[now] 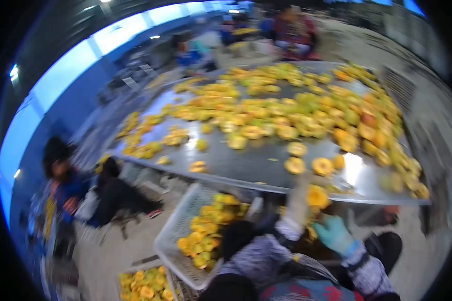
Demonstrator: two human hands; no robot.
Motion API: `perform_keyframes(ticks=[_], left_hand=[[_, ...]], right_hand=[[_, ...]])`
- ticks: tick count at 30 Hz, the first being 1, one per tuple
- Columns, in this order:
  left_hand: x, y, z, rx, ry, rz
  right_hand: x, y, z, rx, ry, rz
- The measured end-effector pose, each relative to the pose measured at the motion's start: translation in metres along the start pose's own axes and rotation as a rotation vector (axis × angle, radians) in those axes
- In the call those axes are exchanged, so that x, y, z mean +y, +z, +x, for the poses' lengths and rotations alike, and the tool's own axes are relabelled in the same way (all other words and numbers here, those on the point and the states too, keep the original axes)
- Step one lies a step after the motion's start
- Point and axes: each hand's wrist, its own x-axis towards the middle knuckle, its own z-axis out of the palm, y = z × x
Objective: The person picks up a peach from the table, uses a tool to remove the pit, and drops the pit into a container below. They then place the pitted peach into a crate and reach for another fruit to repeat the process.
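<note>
In the head view my left hand (299,201), in a pale glove and blurred, reaches up to the near edge of the metal table. It grips a yellow-orange peach half (317,196), cut face toward me. Just below and to the right, my right hand (335,233) wears a light teal glove. Its fingers are curled closed, and whatever is in them is hidden. Closest on the tabletop lie a peach half with a dark hollow (323,166) and another cut peach half (295,165).
The metal table (221,163) carries a wide spread of peach halves (306,113). Left of my legs stands a white crate (166,241) of peaches, with another peach-filled crate (145,284) beside it. A seated person (80,193) is at the left; other people sit beyond the table.
</note>
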Motion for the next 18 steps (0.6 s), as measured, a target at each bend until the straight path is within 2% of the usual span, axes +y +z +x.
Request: perform_keyframes(ticks=[1, 2, 3, 4, 6, 8, 10, 14, 16, 17, 18], left_hand=[[0.024, 0.008, 0.000, 0.060, -0.185, -0.232], [0.020, 0.008, 0.008, 0.154, -0.122, -0.276], [0.018, 0.004, 0.009, 0.108, -0.114, -0.367], [0.018, 0.001, 0.011, 0.084, -0.092, -0.457], [0.025, 0.005, 0.015, 0.134, -0.084, -0.277], [0.028, 0.012, 0.013, 0.122, -0.075, -0.283], [0.023, 0.012, 0.012, 0.122, 0.053, -0.140], [0.039, 0.015, -0.007, 0.124, 0.006, -0.226], [0.037, 0.026, -0.022, 0.248, 0.606, 0.610], [0.033, -0.015, -0.017, 0.141, 0.450, 0.656], [0.060, -0.012, -0.025, 0.216, 0.114, -0.207]], right_hand=[[-0.005, -0.008, -0.002, -0.044, 0.097, -0.011], [0.005, -0.007, -0.009, -0.074, 0.184, -0.200], [0.008, -0.010, -0.011, -0.231, 0.315, -0.473], [0.016, -0.011, -0.015, -0.363, 0.396, -0.589], [0.009, -0.017, -0.018, -0.402, 0.438, -0.581], [-0.001, -0.025, -0.015, -0.337, 0.460, -0.566], [-0.004, -0.034, -0.016, -0.304, 0.467, -0.581], [0.022, -0.029, -0.019, -0.400, 0.522, -0.647], [0.017, -0.026, -0.013, -0.305, 0.518, -0.573], [0.019, -0.026, -0.016, -0.304, 0.522, -0.574], [0.022, -0.024, -0.019, -0.356, 0.574, -0.615]])
